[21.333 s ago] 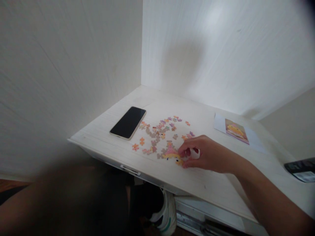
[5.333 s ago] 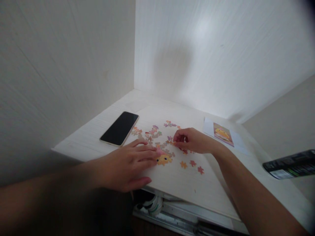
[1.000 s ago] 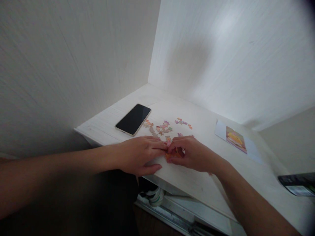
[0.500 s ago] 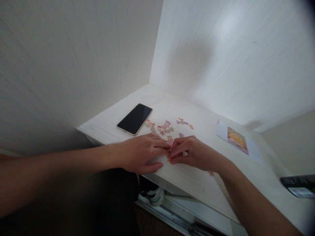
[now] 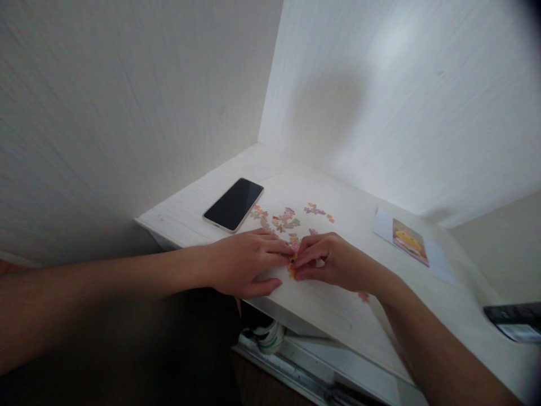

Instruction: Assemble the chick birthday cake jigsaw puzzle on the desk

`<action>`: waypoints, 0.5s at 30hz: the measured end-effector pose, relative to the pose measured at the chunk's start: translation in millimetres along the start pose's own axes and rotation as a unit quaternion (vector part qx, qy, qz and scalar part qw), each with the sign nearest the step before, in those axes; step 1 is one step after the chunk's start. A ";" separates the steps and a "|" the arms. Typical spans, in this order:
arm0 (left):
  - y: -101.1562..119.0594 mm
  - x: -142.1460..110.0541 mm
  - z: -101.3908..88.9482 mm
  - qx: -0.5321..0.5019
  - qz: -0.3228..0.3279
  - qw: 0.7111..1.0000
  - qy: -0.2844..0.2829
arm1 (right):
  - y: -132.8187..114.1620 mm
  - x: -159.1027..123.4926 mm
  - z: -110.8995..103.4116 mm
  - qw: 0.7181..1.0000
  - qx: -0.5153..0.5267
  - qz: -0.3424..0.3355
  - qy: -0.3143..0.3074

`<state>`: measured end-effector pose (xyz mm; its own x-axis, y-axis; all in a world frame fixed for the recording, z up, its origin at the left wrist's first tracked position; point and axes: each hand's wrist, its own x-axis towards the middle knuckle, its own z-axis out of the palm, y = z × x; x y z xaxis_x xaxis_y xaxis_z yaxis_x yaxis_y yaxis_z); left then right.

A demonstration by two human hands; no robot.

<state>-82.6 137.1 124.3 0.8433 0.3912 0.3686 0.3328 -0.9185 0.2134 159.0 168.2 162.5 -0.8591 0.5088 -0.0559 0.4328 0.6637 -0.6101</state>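
Small pink and orange jigsaw pieces (image 5: 284, 219) lie scattered on a white desk (image 5: 329, 316). My left hand (image 5: 245, 264) lies flat near the desk's front edge, fingers stretched onto a small joined patch of the puzzle (image 5: 292, 269). My right hand (image 5: 333, 263) meets it fingertip to fingertip, its fingers curled in a pinch at that patch; what they hold is hidden. One loose piece (image 5: 363, 296) shows beside my right wrist.
A black phone (image 5: 234, 204) lies face up at the desk's left. A reference picture card (image 5: 409, 241) sits at the right, and a dark box (image 5: 516, 321) at the far right edge. Walls close the back and left. A shoe (image 5: 267, 337) shows under the desk.
Over the last second both hands stayed together at the joined patch; my right fingers shifted slightly. Earlier, my left hand came onto the desk and my right hand moved to it.
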 end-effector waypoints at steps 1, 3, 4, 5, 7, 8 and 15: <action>-0.1 -0.2 0.2 0.000 -0.001 1.000 -0.001 | 0.2 -0.4 0.0 1.000 -0.003 -0.003 0.000; -0.1 -0.5 0.6 -0.001 -0.004 1.000 -0.008 | 0.2 -1.3 0.0 1.000 -0.012 -0.009 0.000; 0.1 -0.6 0.7 -0.002 -0.005 1.000 -0.010 | -0.1 -1.6 0.2 1.000 -0.019 -0.011 0.000; 0.3 -0.5 0.8 -0.002 -0.006 1.000 -0.011 | -0.5 -1.8 0.4 1.000 -0.025 -0.013 0.004; 0.8 -0.3 0.6 -0.002 -0.006 1.000 -0.008 | -1.6 -1.4 1.3 0.999 -0.039 -0.011 0.019; 1.0 -0.2 0.5 -0.003 -0.006 1.000 -0.004 | -2.1 -0.8 1.9 0.999 -0.045 -0.008 0.029; 0.1 0.2 1.0 -0.009 -0.005 1.000 -0.004 | 0.2 3.7 7.1 0.994 -0.038 0.078 0.067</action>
<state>-81.9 137.1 123.5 0.8430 0.3996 0.3600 0.3332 -0.9134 0.2337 154.0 166.4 156.6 -0.7384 0.6734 -0.0358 0.5807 0.6080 -0.5414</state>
